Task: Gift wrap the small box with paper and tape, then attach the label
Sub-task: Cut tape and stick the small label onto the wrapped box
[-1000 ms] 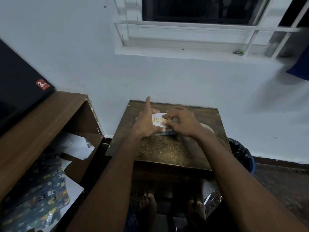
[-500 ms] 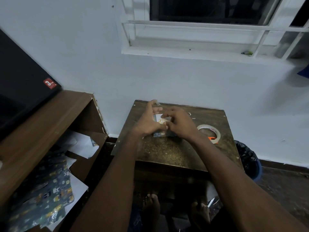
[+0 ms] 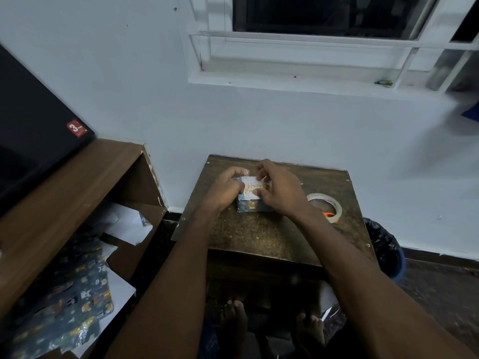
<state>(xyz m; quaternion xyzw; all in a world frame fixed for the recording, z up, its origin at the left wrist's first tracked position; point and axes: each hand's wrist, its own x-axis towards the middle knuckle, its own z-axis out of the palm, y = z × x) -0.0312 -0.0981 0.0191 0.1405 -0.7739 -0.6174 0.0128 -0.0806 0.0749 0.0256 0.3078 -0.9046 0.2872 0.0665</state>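
Observation:
The small box (image 3: 250, 205), wrapped in dark blue patterned paper, stands on the dark wooden stool (image 3: 261, 234). A white label (image 3: 251, 188) with gold lettering lies on its top. My left hand (image 3: 225, 190) grips the box's left side with curled fingers, and a bit of clear tape sticks up by its fingertips. My right hand (image 3: 278, 191) pinches the label from the right, thumb on its near edge and fingers at its far edge. A roll of clear tape (image 3: 325, 204) lies on the stool to the right of the box, with something orange beneath it.
A wooden shelf unit (image 3: 85, 182) stands at the left with leftover wrapping paper (image 3: 67, 301) and white sheets in it. A black screen (image 3: 33, 130) rests on top. A blue bin with a black liner (image 3: 386, 251) is right of the stool. My bare feet are below.
Both hands have shifted on the box: my left hand's raised finger has curled down onto the box's side, and my right hand now pinches the label, whose face shows more.

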